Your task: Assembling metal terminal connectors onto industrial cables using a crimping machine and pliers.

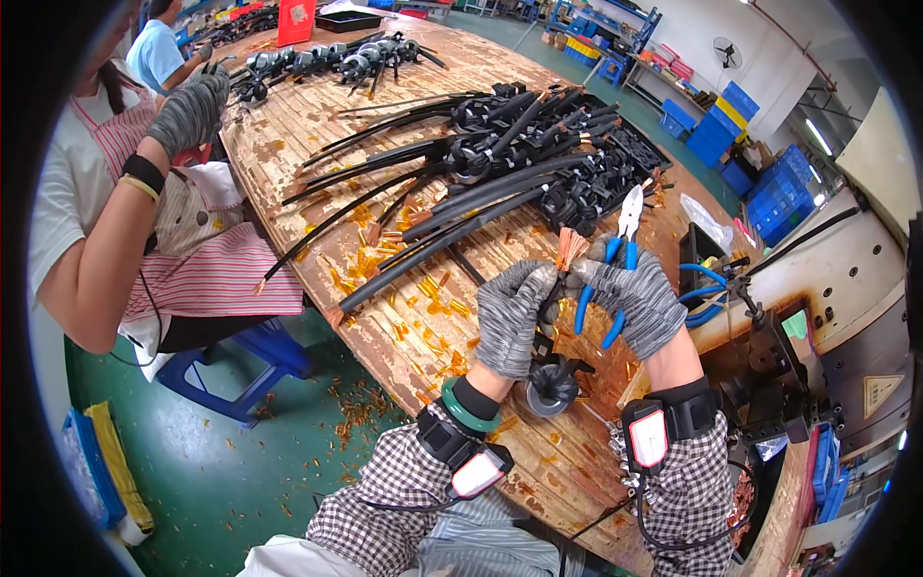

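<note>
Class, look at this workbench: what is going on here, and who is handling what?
A person in grey gloves holds a black cable with fanned copper strands in the left hand. The right hand holds blue-handled pliers. More black cables lie piled on the worn wooden table. A co-worker sits at left.

One pair of blue-handled pliers [615,264], two gloved hands [512,313], one blue stool [252,361]

My left hand [512,313] and right hand [635,298] cover most of the cable [556,380] between them, so I can't see how the fingers [577,279] pinch below the copper strands [569,248]. The pliers [620,260] handles run behind my right palm. The far shelves [615,38] are too small to tell.
</note>
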`<state>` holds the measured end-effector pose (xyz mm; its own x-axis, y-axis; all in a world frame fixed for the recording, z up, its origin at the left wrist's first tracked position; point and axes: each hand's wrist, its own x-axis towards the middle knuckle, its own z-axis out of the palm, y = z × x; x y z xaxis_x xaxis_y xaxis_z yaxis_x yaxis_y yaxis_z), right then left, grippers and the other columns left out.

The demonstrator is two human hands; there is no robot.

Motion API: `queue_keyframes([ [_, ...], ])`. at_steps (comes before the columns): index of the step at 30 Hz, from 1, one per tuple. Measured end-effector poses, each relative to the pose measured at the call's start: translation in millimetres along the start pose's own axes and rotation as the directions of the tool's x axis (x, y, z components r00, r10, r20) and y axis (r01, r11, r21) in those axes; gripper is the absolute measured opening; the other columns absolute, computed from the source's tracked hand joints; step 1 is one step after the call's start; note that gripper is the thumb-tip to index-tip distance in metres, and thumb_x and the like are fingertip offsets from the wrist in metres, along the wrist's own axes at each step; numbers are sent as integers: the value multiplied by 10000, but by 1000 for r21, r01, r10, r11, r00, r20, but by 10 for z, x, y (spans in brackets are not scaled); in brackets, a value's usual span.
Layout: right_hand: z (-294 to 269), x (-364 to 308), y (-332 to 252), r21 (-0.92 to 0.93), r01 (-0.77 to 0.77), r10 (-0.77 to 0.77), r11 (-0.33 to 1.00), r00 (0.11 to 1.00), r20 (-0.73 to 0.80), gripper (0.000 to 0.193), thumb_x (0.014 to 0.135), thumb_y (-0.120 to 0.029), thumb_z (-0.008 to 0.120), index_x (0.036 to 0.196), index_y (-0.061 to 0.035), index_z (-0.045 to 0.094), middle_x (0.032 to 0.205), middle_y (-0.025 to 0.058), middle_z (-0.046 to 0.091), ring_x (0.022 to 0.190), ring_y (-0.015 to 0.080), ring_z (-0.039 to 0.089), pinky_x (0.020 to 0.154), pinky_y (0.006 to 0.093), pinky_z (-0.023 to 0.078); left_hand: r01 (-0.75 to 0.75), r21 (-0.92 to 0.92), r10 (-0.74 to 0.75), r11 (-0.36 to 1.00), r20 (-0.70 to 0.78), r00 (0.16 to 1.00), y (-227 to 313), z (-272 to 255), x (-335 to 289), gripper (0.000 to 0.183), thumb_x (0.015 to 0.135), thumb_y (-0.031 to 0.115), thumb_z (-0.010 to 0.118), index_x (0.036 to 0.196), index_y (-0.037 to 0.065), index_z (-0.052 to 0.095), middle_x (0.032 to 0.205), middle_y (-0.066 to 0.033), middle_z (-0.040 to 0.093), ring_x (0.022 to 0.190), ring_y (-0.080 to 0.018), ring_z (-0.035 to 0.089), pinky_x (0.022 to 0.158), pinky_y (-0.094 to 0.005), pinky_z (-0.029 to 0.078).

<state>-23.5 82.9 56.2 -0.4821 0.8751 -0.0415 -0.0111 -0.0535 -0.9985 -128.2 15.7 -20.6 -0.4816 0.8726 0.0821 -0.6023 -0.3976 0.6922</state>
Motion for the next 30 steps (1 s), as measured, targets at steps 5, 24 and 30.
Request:
queue_keyframes([
  [5, -12, 19, 4, 20, -13, 12, 1000, 1000, 28, 224, 695, 19, 652, 868, -27, 518, 759, 59, 567, 698, 195, 609, 668, 317, 534, 65, -4, -65, 998, 5, 998, 32, -9, -1, 153, 843, 169, 545, 831, 27, 600, 621, 12, 556, 489, -32, 462, 414, -168, 360],
  [24, 162, -67, -180, -295, 106, -110, 949, 994, 5, 151, 672, -47, 702, 706, -38, 555, 648, 48, 584, 595, 130, 575, 557, 244, 470, 79, -46, -75, 996, 99, 992, 0, -52, 28, 187, 830, 227, 556, 813, 41, 570, 630, -13, 551, 481, -66, 478, 419, -178, 371],
  [30, 132, -38, -121, -169, 53, -52, 984, 999, 7, 163, 704, -68, 690, 773, -24, 549, 687, 73, 594, 621, 165, 604, 585, 268, 505, 94, -46, -90, 994, 95, 991, 19, -42, 17, 203, 831, 242, 551, 826, 39, 566, 617, -11, 536, 474, -69, 473, 400, -181, 358],
])
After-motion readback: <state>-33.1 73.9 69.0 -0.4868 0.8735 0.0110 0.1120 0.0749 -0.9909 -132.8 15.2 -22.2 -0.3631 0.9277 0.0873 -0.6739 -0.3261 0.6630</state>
